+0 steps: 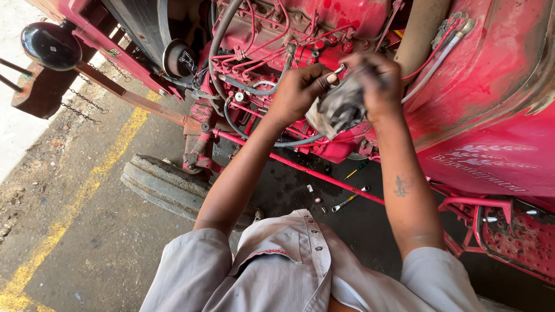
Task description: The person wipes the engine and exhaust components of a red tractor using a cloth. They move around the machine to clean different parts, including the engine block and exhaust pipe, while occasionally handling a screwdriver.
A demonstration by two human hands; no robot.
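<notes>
My left hand (pixel 300 89) and my right hand (pixel 376 78) both grip a grey, grimy metal part (pixel 338 111) held up against the side of a red tractor engine (pixel 289 34). The left hand clasps its left side, thumb on top. My right hand, slightly blurred, covers its upper right end. Red fuel pipes and grey hoses (pixel 254 86) run just behind the part. What sits under my fingers is hidden.
A front tyre (pixel 167 185) lies below my left arm. A spanner (pixel 347 201) and a screwdriver (pixel 356 169) lie on the dark floor beneath the engine. A red rod (pixel 324 176) crosses under my arms. A black headlamp (pixel 51 45) sticks out upper left; a yellow floor line (pixel 69 214) runs left.
</notes>
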